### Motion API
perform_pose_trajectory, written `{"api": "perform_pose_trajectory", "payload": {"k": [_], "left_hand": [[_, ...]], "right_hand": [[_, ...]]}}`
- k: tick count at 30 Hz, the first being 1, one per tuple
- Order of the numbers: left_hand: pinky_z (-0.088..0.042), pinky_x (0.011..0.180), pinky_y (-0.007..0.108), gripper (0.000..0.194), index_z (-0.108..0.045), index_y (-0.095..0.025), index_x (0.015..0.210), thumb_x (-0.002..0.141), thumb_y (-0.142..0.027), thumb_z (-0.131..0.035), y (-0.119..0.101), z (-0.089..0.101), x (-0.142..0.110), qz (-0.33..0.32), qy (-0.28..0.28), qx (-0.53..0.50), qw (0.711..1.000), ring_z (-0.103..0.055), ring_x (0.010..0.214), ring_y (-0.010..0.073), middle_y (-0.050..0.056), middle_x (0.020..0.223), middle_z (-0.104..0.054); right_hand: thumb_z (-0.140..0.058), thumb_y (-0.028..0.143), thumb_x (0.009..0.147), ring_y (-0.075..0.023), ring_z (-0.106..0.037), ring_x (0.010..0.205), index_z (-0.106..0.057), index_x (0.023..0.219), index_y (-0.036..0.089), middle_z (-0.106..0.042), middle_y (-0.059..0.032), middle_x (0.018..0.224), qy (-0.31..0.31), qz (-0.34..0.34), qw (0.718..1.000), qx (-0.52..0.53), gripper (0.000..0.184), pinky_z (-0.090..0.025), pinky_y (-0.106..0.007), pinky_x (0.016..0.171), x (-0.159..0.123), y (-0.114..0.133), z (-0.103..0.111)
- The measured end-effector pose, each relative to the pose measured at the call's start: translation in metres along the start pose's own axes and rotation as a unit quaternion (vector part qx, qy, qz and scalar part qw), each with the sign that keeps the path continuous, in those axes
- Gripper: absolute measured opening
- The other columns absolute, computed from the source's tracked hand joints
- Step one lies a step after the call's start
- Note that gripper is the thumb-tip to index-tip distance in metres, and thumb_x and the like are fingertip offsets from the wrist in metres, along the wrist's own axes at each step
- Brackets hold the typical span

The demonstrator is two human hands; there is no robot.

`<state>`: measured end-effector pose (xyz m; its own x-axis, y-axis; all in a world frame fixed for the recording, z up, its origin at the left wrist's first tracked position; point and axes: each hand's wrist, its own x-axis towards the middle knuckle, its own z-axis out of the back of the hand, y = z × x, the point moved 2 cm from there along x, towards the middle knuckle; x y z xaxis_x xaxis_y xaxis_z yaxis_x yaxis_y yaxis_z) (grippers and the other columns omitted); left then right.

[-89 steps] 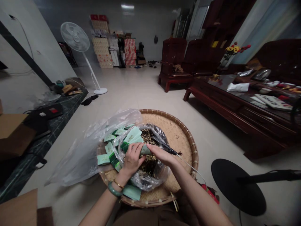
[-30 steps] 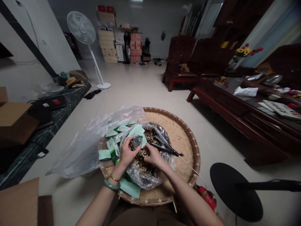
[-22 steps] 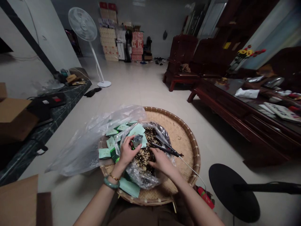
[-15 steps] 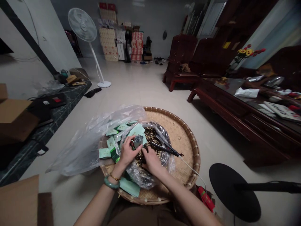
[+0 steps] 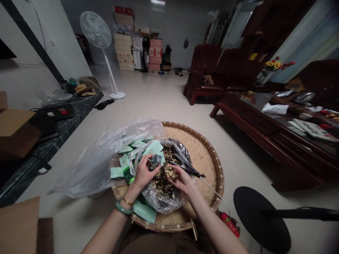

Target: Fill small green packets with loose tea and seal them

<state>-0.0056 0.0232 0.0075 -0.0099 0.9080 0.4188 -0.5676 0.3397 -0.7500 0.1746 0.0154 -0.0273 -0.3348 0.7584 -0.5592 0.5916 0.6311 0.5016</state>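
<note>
My left hand [image 5: 144,173] is closed on a small clear plastic bag [image 5: 156,160], keeping it upright above the heap. Beside it, my right hand [image 5: 181,180] cups a clump of dried mix [image 5: 171,173], dark bits with pale flakes, thumb and fingers curled around it. More of this mix fills a large clear plastic bag [image 5: 161,203] spread open on a round woven bamboo tray [image 5: 203,148]. A black tong-shaped tool with a white cord [image 5: 192,170] lies across the bag's right side. Pale green packets [image 5: 124,161] are piled at the left, with another [image 5: 145,211] near the front.
A big sheet of clear plastic [image 5: 87,169] hangs over the tray's left edge. To the right are a round black stand base [image 5: 261,218] and a dark wooden table [image 5: 246,123]. Cardboard boxes [image 5: 16,123] sit at left; a white fan [image 5: 96,31] stands farther back.
My right hand has come up and to the right out of the heap, now showing a clump of mix in its fingers. My left hand keeps the small bag in nearly the same place.
</note>
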Motion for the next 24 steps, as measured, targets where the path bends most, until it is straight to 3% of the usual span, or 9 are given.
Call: {"api": "perform_pose_trajectory", "payload": {"k": [2,5,8,16,24], "left_hand": [[-0.049,0.065,0.027,0.039,-0.056,-0.019,0.109,0.073,-0.027,-0.068,-0.002,0.001,-0.001,-0.009,0.005,0.008,1.0,-0.057,0.072,0.015,0.004,0.095,-0.061],[-0.05,0.069,0.029,0.039,-0.056,-0.019,0.11,0.074,-0.027,-0.069,-0.004,0.001,-0.003,-0.027,0.011,0.02,0.999,-0.058,0.076,0.0161,0.004,0.097,-0.06],[-0.051,0.073,0.031,0.04,-0.055,-0.02,0.111,0.074,-0.026,-0.069,-0.006,-0.001,-0.004,-0.046,0.02,0.029,0.998,-0.059,0.08,0.0172,0.005,0.097,-0.06],[-0.052,0.077,0.033,0.052,-0.051,-0.02,0.116,0.068,-0.015,-0.071,-0.016,-0.018,-0.007,-0.054,0.05,0.071,0.995,-0.06,0.091,0.0219,0.006,0.104,-0.059],[-0.051,0.076,0.034,0.064,-0.043,-0.02,0.123,0.065,-0.015,-0.073,-0.022,-0.034,-0.01,0.02,0.023,0.1,0.995,-0.062,0.09,0.0235,0.006,0.101,-0.059]], "right_hand": [[-0.059,0.023,0.081,-0.0149,-0.065,0.069,-0.061,0.09,0.016,-0.07,-0.0034,0.08,0.0,-0.023,0.996,0.081,0.012,-0.055,-0.029,0.065,-0.002,0.0,-0.002],[-0.049,0.025,0.088,-0.0191,-0.068,0.077,-0.06,0.092,0.015,-0.072,-0.0074,0.083,-0.01,-0.017,0.986,0.163,0.016,-0.056,-0.036,0.069,-0.003,0.004,-0.003],[-0.045,0.027,0.089,-0.0204,-0.069,0.078,-0.061,0.094,0.015,-0.073,-0.0079,0.081,-0.001,0.002,0.982,0.187,0.02,-0.056,-0.04,0.072,-0.006,0.014,-0.007],[-0.041,0.033,0.09,-0.0196,-0.068,0.073,-0.065,0.088,0.016,-0.072,-0.006,0.073,0.03,0.156,0.98,0.118,0.029,-0.054,-0.039,0.079,-0.03,0.058,-0.041],[-0.044,0.059,0.083,-0.0231,-0.064,0.091,-0.062,0.098,0.022,-0.07,-0.004,0.089,-0.02,0.31,0.949,-0.049,0.044,-0.049,-0.039,0.084,-0.028,0.044,-0.065]]}}
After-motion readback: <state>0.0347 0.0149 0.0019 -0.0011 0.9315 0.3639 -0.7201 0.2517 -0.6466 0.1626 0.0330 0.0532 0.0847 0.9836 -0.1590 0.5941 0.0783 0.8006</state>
